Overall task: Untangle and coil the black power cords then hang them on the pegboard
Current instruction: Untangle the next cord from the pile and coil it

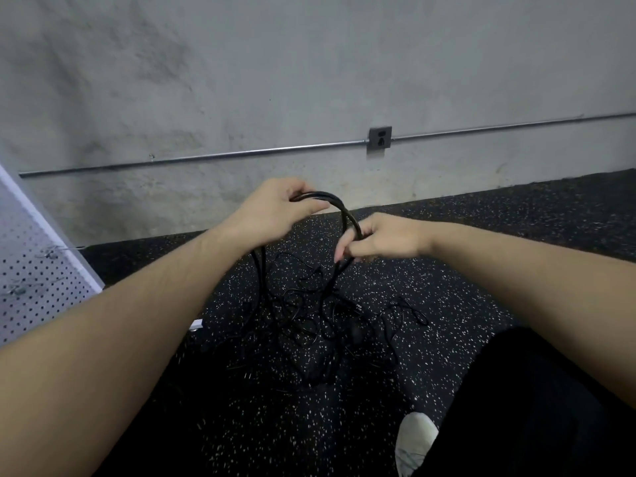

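While your left hand (272, 210) grips the top of the cord loop (339, 204) mid-frame and your right hand (382, 237) pinches its descending strands, keep each new turn the same size and flat. Draw slack slowly from the tangled pile (316, 325) on the floor (447, 270), lower centre. Pegboard (31, 270) waits at left edge.
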The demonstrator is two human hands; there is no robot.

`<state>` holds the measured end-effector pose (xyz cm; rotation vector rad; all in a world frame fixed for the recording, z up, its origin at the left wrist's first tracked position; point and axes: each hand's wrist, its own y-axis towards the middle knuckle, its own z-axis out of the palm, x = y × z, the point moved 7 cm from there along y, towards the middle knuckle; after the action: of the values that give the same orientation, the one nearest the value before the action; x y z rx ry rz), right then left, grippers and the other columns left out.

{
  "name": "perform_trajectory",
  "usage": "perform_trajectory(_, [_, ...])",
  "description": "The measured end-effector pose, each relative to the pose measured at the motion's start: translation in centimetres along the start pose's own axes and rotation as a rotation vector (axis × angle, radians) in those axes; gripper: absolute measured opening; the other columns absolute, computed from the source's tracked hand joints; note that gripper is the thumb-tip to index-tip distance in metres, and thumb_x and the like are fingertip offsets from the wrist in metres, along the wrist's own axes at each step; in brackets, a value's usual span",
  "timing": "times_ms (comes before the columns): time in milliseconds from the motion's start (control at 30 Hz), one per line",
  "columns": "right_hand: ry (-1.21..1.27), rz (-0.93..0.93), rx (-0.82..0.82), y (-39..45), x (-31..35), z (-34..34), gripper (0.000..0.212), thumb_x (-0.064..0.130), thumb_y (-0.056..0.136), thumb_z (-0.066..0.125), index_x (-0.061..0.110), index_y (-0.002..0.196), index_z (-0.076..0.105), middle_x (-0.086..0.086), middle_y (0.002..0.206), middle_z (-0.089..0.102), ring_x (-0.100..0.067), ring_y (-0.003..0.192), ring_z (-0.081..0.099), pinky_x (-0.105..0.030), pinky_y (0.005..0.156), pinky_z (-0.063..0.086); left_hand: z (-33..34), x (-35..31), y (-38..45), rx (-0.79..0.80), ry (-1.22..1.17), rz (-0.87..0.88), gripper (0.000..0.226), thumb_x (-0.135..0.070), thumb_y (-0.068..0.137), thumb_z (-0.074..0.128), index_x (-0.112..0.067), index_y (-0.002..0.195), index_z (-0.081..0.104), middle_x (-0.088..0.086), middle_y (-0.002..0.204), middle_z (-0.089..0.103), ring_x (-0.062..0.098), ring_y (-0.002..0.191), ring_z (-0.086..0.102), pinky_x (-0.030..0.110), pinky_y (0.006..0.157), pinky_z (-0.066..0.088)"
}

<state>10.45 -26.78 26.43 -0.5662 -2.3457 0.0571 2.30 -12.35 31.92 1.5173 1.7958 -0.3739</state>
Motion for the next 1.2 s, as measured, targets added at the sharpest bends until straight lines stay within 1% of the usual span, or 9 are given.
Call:
perform_trajectory(100, [-0.030,0.025,0.004,0.3,-0.3,0.9,0.032,0.014,0.106,0.046,0.023,0.116,0.075,0.034,0.089,0.069,0.019,0.070,0.056,-0.005,0.078,0.043,-0.7,-0.4,-0.1,-0.045,-0.088,0.008,0.019,-0.040,0.095,0.069,-0.021,0.091,0.066,-0.007,0.064,0.053,0.006,0.049,0.040,0.022,0.048,0.031])
perform_trajectory(167, [0.017,0.014,-0.034,0.4,-0.2,0.7,0.036,0.021,0.108,0.040,0.024,0.112,0.075,0.026,0.128,0.064,0.013,0.112,0.055,-0.017,0.110,0.032,-1.4,-0.2,-0.2,-0.068,-0.184,-0.008,0.020,-0.040,0.095,0.070,-0.020,0.095,0.068,-0.006,0.062,0.049,0.003,0.043,0.034,0.020,0.043,0.027])
perform_trajectory(233, [0.062,0.005,-0.021,0.1,-0.6,0.4,0.039,0.028,0.109,0.036,0.015,0.098,0.071,0.023,0.136,0.059,0.001,0.131,0.050,-0.025,0.115,0.024,-2.0,0.7,-0.5,-0.094,-0.265,-0.063,0.021,-0.045,0.094,0.068,-0.025,0.092,0.071,-0.008,0.060,0.048,0.003,0.042,0.032,0.020,0.042,0.024])
perform_trajectory(400, [0.181,0.058,-0.163,-0.8,-2.0,-1.1,0.036,0.041,0.104,0.050,0.019,0.077,0.057,0.002,0.092,0.079,-0.023,0.094,0.071,-0.042,0.096,0.048,-3.0,2.9,-1.0,-0.144,-0.120,-0.136,0.029,-0.048,0.100,0.058,-0.025,0.085,0.068,-0.008,0.059,0.056,0.002,0.044,0.040,0.020,0.044,0.031])
perform_trajectory(567, [0.048,0.070,-0.388,-0.6,-2.4,-2.9,0.042,0.051,0.098,0.058,0.019,0.071,0.056,0.012,0.053,0.053,-0.002,0.046,0.044,-0.019,0.052,0.036,-3.2,3.7,-0.7,-0.227,0.043,-0.165,0.035,-0.045,0.105,0.050,-0.015,0.089,0.058,-0.001,0.067,0.061,0.017,0.063,0.055,0.029,0.057,0.039])
perform_trajectory(733, [0.189,-0.066,-0.507,-0.9,-1.1,-4.5,0.034,0.042,0.103,0.053,0.019,0.080,0.046,0.009,0.062,0.042,-0.005,0.050,0.036,-0.026,0.053,0.032,-0.8,3.9,-0.8,0.048,0.180,-0.206,0.037,-0.051,0.107,0.039,-0.024,0.090,0.059,0.000,0.058,0.061,0.016,0.054,0.049,0.027,0.057,0.038])
perform_trajectory(833, [0.089,-0.121,-0.509,-1.5,-0.1,-4.6,0.029,0.038,0.104,0.052,0.019,0.085,0.041,0.004,0.073,0.044,-0.011,0.064,0.040,-0.028,0.062,0.038,-0.1,4.3,-0.8,0.104,0.197,-0.216,0.041,-0.051,0.107,0.040,-0.022,0.086,0.060,-0.002,0.049,0.060,0.014,0.051,0.048,0.027,0.060,0.041])
perform_trajectory(1000, [-0.031,-0.226,-0.623,-2.7,2.5,-6.0,0.035,0.040,0.107,0.045,0.021,0.078,0.041,0.007,0.069,0.042,0.000,0.057,0.035,-0.017,0.057,0.034,-0.7,5.6,-0.8,-0.017,0.101,-0.303,0.035,-0.045,0.106,0.046,-0.019,0.090,0.061,-0.001,0.056,0.069,0.010,0.044,0.039,0.027,0.046,0.032])
perform_trajectory(1200, [0.116,0.009,-0.246,-2.1,-1.2,-3.2,0.049,0.058,0.103,0.036,0.016,0.082,0.051,0.010,0.058,0.040,-0.009,0.049,0.035,-0.021,0.048,0.034,-1.8,7.5,-1.0,-0.307,-0.404,-0.454,0.032,-0.035,0.111,0.038,-0.012,0.107,0.059,0.004,0.068,0.070,0.009,0.040,0.045,0.020,0.038,0.030])
